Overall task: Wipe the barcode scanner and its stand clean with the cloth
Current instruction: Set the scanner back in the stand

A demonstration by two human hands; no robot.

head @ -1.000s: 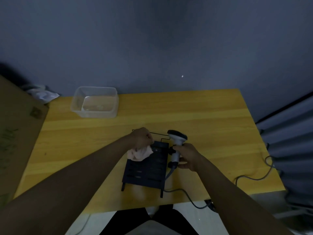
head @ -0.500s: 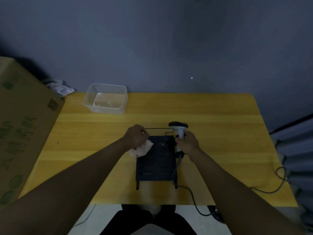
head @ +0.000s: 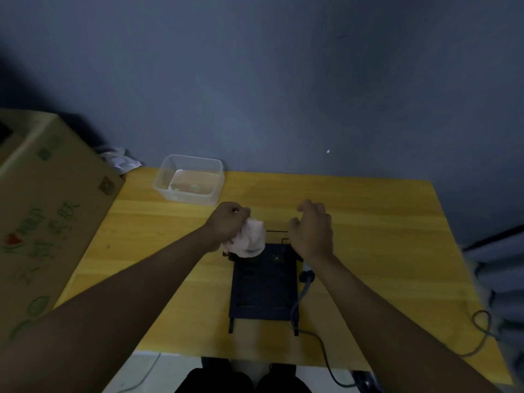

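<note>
The head view runs from a cardboard box [head: 51,222] at the left edge, printed with green characters too blurred to read and a small red mark, to a clear plastic tub [head: 189,180] at the back of the yellow tabletop [head: 382,236]. The tub seems to hold a little liquid, probably for wetting the cloth. The left hand [head: 226,225] has its fingers closed around the bunched pale cloth [head: 251,239], pressing it to the far left corner of the dark slotted stand [head: 263,285], which sits mid-tabletop near the front edge; that suits scrubbing one spot. The right hand [head: 312,231] hovers above the stand's far right corner, fingers loosely curled and holding nothing. It hides most of the scanner; only the handle base and cable [head: 307,279] show beside the stand.
</note>
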